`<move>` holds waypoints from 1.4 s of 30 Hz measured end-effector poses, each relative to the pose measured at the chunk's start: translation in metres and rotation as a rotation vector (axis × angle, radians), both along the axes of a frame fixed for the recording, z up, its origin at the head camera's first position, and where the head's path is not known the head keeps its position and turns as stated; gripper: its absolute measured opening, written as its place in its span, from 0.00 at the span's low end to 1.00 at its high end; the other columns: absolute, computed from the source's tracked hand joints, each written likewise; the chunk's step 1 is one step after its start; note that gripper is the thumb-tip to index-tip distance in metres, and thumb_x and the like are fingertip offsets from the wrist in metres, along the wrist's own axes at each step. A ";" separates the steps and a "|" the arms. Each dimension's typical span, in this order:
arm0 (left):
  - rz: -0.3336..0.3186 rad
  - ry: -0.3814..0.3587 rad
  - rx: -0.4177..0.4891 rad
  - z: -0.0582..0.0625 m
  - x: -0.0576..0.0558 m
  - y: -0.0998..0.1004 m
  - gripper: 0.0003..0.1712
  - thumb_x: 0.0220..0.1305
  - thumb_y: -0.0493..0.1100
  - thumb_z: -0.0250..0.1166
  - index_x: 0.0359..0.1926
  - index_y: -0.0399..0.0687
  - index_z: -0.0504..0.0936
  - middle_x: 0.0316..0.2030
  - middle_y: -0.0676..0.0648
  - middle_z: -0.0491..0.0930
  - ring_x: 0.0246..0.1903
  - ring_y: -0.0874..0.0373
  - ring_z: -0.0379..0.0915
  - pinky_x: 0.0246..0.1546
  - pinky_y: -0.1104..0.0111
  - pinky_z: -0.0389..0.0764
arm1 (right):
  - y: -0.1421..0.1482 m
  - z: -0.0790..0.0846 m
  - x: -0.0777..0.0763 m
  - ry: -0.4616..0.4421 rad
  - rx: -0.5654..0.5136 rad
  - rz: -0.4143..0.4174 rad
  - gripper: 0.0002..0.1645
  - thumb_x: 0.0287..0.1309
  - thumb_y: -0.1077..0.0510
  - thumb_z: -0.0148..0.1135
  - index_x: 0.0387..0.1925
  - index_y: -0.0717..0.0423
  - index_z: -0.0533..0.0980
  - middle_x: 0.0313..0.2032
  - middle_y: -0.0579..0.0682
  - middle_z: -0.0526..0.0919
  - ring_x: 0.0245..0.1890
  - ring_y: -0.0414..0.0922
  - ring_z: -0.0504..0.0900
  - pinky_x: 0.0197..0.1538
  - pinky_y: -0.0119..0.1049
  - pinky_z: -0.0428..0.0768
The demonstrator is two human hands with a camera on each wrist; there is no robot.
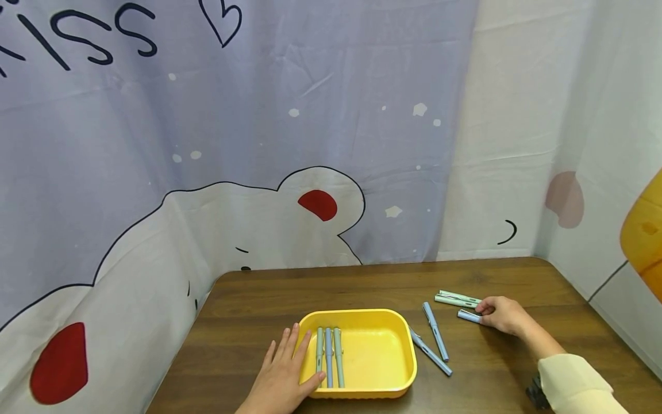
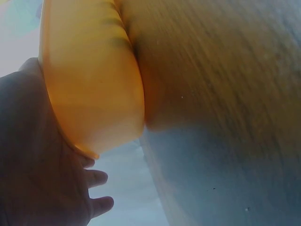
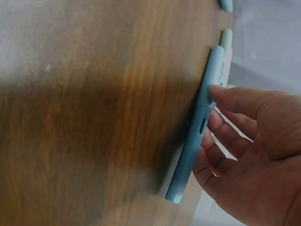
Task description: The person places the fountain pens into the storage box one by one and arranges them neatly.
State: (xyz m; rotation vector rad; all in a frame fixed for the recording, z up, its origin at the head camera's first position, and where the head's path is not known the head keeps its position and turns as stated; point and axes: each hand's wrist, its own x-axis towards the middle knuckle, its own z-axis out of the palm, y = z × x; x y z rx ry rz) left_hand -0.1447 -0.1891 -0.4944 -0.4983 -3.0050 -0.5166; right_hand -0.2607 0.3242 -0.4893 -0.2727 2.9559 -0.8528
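Note:
My right hand (image 1: 504,315) pinches a light blue pen (image 3: 195,132) between thumb and fingers, low over the table at the right. Just beyond it lie green pens (image 1: 452,299), side by side. My left hand (image 1: 281,368) rests on the left rim of a yellow tray (image 1: 372,356), its fingers straight and spread. In the left wrist view the palm lies along the tray's outer wall (image 2: 94,84). Inside the tray, at its left end, a blue pen (image 1: 328,359) lies between two green pens.
Two blue pens lie on the wooden table (image 1: 258,299) between the tray and my right hand, one pen (image 1: 435,332) upright in view, the other pen (image 1: 431,353) slanting by the tray's right wall. A printed curtain (image 1: 393,144) hangs behind the table.

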 end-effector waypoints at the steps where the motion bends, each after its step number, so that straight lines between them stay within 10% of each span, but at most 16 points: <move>1: 0.000 0.001 0.000 0.000 0.000 0.000 0.51 0.68 0.73 0.54 0.79 0.47 0.57 0.78 0.35 0.49 0.77 0.36 0.45 0.70 0.34 0.51 | -0.002 0.000 0.000 0.001 0.007 -0.002 0.08 0.51 0.64 0.71 0.35 0.61 0.82 0.31 0.48 0.84 0.33 0.41 0.77 0.39 0.40 0.73; 24: -0.005 0.025 -0.006 0.001 0.001 0.000 0.50 0.68 0.72 0.54 0.78 0.46 0.59 0.78 0.35 0.50 0.77 0.36 0.47 0.70 0.34 0.52 | -0.018 0.004 0.007 -0.043 0.089 0.011 0.11 0.43 0.63 0.75 0.26 0.57 0.78 0.25 0.46 0.79 0.29 0.43 0.72 0.36 0.40 0.72; 42: -0.009 -0.001 0.001 0.002 0.002 0.000 0.51 0.68 0.73 0.54 0.79 0.46 0.58 0.78 0.35 0.48 0.77 0.35 0.46 0.70 0.33 0.51 | -0.026 0.015 0.010 -0.224 -0.105 -0.091 0.13 0.55 0.58 0.74 0.36 0.60 0.79 0.26 0.48 0.77 0.26 0.45 0.77 0.26 0.39 0.83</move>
